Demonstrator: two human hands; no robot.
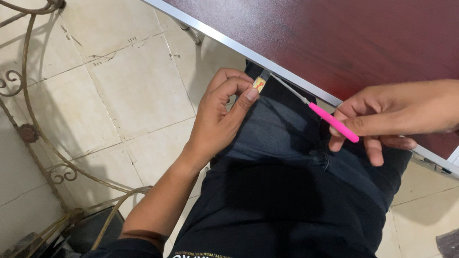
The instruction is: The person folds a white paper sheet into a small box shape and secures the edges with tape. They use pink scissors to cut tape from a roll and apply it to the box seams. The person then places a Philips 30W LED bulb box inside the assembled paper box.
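Basically:
- L hand (221, 111) sat centre frame over the lap, thumb + index pinched shut on a small yellowish piece (259, 83), held just below the table edge (216, 37).
- R hand (393, 114) was right of it, fingers closed round the pink handle (334, 122) of a thin metal tool (289, 89).
- Key relation: tool's long axis ran diagonal, handle at right/near, metal tip up-left, pointing straight at the small piece. Tip touched or sat just beside it; couldn't tell which, too small.
- Small piece lay left + slightly far from the R hand; L hand was the nearer one by far, already holding it.
- Small piece looked pale yellow w/ a bit of red/orange, short, blocky; a clear or whitish bit stuck out its far end toward the tip. Exact kind unclear.
- Handle was bright pink, slim, straight; shaft grey, needle-thin.
- Both hands were above dark jeans (290, 135); dark red table top (334, 27) far side, tiled floor (132, 91) left, metal scrollwork frame (25, 98) far left.
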